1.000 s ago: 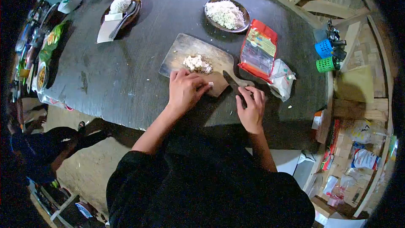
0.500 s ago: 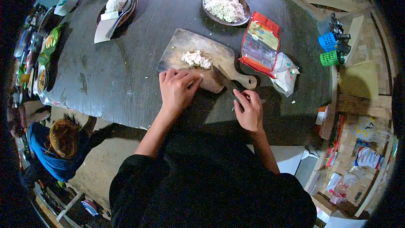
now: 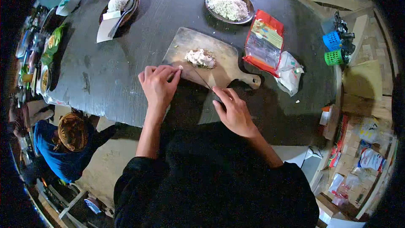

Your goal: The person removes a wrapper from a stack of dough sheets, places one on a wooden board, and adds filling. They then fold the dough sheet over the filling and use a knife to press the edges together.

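A wooden cutting board lies on the dark table, its handle toward the right. A small heap of pale chopped food sits at its middle. Over the board's near left edge, my left hand pinches a small pale piece between its fingertips. My right hand is closed round the handle of a knife, whose blade points up and left over the board's near edge, below the heap.
Shredded pale food fills a brown plate at the back. A red packet and a white bag lie right of the board. Another plate holds rice at back left. A person in blue is at lower left.
My left hand has moved left, away from the heap, with the small piece. My right hand has brought the knife left and nearer my body. The view has shifted slightly.
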`<move>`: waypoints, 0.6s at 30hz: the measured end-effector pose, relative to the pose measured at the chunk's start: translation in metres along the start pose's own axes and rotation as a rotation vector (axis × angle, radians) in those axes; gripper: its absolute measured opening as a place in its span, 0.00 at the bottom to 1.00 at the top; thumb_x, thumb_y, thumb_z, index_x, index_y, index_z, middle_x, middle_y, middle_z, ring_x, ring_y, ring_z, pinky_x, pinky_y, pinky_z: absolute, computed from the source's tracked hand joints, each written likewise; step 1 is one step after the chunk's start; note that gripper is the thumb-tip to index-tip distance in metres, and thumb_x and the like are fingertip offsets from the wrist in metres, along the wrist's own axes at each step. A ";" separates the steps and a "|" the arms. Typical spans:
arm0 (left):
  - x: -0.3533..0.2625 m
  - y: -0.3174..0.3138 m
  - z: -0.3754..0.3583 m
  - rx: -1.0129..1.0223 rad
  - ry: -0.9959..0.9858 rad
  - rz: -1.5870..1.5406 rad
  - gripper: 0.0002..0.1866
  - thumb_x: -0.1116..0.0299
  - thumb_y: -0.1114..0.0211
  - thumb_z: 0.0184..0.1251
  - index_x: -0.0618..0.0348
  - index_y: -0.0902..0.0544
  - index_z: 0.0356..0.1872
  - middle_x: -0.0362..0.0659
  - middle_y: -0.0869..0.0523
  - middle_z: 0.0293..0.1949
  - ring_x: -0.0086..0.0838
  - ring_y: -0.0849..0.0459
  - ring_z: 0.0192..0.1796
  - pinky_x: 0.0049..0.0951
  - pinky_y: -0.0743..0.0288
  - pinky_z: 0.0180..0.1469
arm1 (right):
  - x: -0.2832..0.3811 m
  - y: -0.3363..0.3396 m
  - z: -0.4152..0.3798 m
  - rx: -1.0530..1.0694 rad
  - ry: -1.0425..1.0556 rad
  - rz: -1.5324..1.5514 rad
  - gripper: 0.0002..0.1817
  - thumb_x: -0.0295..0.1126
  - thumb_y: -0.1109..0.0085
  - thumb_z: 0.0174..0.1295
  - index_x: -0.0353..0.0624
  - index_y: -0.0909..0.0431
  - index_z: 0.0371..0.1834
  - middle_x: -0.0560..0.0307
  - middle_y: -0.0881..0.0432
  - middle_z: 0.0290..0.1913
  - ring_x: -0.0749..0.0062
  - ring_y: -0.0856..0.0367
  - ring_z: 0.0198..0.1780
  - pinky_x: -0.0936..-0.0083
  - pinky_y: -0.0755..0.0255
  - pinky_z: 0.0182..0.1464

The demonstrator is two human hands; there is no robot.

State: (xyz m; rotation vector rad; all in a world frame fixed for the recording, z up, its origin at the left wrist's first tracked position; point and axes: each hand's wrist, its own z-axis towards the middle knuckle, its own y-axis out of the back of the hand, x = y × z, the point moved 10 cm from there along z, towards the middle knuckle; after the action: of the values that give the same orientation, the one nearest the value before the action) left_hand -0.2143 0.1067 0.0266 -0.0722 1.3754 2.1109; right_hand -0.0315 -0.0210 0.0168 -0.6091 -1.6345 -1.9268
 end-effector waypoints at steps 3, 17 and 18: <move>-0.002 -0.002 0.002 -0.007 -0.011 0.035 0.06 0.57 0.21 0.58 0.41 0.07 0.32 0.27 0.08 0.38 0.30 0.18 0.43 0.36 0.32 0.54 | 0.005 -0.004 0.000 0.034 -0.022 0.071 0.30 0.28 0.37 0.68 0.47 0.30 0.75 0.40 0.21 0.49 0.41 0.16 0.42 0.56 0.18 0.43; -0.005 -0.006 0.003 0.018 -0.037 -0.012 0.05 0.62 0.23 0.56 0.41 0.08 0.35 0.25 0.07 0.40 0.29 0.19 0.44 0.36 0.33 0.55 | 0.016 -0.013 -0.006 0.094 0.056 -0.079 0.34 0.27 0.37 0.67 0.48 0.33 0.78 0.45 0.25 0.42 0.47 0.17 0.34 0.56 0.18 0.36; -0.006 -0.005 0.003 0.005 -0.045 -0.021 0.04 0.61 0.24 0.57 0.41 0.08 0.34 0.24 0.07 0.40 0.29 0.20 0.44 0.36 0.34 0.54 | 0.016 -0.013 -0.006 0.095 0.055 -0.079 0.34 0.27 0.37 0.67 0.48 0.33 0.78 0.45 0.25 0.42 0.47 0.17 0.34 0.56 0.18 0.36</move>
State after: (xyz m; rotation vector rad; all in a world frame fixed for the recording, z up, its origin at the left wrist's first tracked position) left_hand -0.2063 0.1081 0.0256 -0.0372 1.3482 2.0792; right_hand -0.0522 -0.0267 0.0166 -0.4559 -1.7272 -1.8918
